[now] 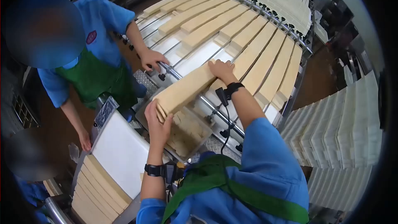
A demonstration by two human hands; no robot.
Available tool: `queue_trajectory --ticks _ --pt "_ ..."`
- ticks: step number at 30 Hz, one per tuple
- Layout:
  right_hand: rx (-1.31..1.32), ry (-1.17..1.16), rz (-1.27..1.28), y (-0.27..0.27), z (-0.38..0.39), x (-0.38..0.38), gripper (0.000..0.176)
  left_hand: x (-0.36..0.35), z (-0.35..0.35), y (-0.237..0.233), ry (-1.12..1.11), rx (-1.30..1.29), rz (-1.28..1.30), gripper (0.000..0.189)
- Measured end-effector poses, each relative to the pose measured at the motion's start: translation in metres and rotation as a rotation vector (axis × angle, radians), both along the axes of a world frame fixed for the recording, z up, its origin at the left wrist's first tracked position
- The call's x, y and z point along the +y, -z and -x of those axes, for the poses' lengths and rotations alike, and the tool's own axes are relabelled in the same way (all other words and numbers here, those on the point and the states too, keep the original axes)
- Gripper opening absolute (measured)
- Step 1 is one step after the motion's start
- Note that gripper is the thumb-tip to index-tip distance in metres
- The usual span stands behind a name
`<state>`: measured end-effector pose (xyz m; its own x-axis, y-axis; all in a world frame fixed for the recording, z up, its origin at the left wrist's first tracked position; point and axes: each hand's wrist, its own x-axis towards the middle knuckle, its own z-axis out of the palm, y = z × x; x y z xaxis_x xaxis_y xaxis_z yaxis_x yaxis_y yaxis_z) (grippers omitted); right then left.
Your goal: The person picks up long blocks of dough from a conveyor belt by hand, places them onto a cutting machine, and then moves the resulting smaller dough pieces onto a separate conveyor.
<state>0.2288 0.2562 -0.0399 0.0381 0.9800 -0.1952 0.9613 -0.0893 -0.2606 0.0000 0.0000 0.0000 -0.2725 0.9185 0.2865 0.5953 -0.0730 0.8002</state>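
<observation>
A long pale-yellow slab, seemingly layered like stacked dough sheets, lies slanted between my two hands. My left hand grips its near end, with the thumb on one side and the fingers on the other. At the far end my right hand is closed over the slab's edge. Beneath the slab is a clear plastic bin with pale scraps inside. A metal rail runs just beyond the bin, along the front of a conveyor. Black straps circle both my wrists.
Several similar slabs lie in lanes on the wide conveyor. A white belt at lower left carries more slabs side by side. A co-worker's hand rests by the rail; their other hand is beside the belt. White stacked trays stand right.
</observation>
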Motion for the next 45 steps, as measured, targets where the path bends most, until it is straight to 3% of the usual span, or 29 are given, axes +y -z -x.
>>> queue_trajectory --ticks 2,3,5,12,15,18,21,23,30,33,36,39,43,45 --pt "0.028 0.008 -0.059 0.009 0.006 0.004 0.059 0.001 0.020 -0.008 0.075 -0.040 0.050 0.063" --pt "-0.012 0.014 -0.081 0.002 -0.040 0.046 0.058 0.038 -0.020 -0.003 0.097 -0.095 0.029 0.062" --pt "-0.041 0.030 -0.068 0.010 -0.048 0.063 0.057 0.048 -0.021 0.009 0.142 -0.156 0.045 0.061" --pt "0.107 -0.070 0.077 -0.001 -0.063 0.080 0.058 0.071 -0.042 0.020 0.049 -0.070 0.108 0.059" --pt "0.101 0.007 0.060 0.005 -0.067 0.088 0.056 0.083 -0.047 0.023 0.080 -0.076 0.109 0.056" --pt "0.025 0.073 -0.221 0.023 -0.071 0.085 0.060 0.104 -0.061 0.047 0.198 -0.270 0.166 0.056" --pt "0.050 0.079 -0.230 0.019 -0.057 0.067 0.067 0.120 -0.079 0.061 0.237 -0.622 0.152 0.056" --pt "0.058 0.042 -0.132 0.011 -0.047 0.052 0.072 0.120 -0.083 0.058 0.166 -0.563 0.176 0.053" --pt "0.030 0.013 -0.182 0.028 -0.043 0.039 0.079 0.082 -0.061 0.061 -0.053 -0.765 0.183 0.035" --pt "0.175 0.008 -0.343 0.031 -0.027 0.024 0.073 0.056 -0.051 0.060 -0.103 -0.665 0.167 0.029" --pt "0.360 -0.362 -0.411 0.002 0.001 -0.030 0.063 0.029 -0.042 0.058 -0.165 -0.641 0.159 0.024" --pt "0.196 -0.637 -0.382 -0.024 0.021 -0.092 0.056 -0.003 -0.036 0.054 -0.195 -0.680 0.159 0.022" --pt "-0.100 -0.522 -0.470 0.005 0.043 -0.094 0.036 -0.051 -0.026 0.046 -0.251 -0.760 0.075 0.020" --pt "0.069 -0.539 -0.583 -0.010 0.047 -0.103 0.030 -0.076 -0.016 0.039 -0.311 -0.750 0.002 0.018"
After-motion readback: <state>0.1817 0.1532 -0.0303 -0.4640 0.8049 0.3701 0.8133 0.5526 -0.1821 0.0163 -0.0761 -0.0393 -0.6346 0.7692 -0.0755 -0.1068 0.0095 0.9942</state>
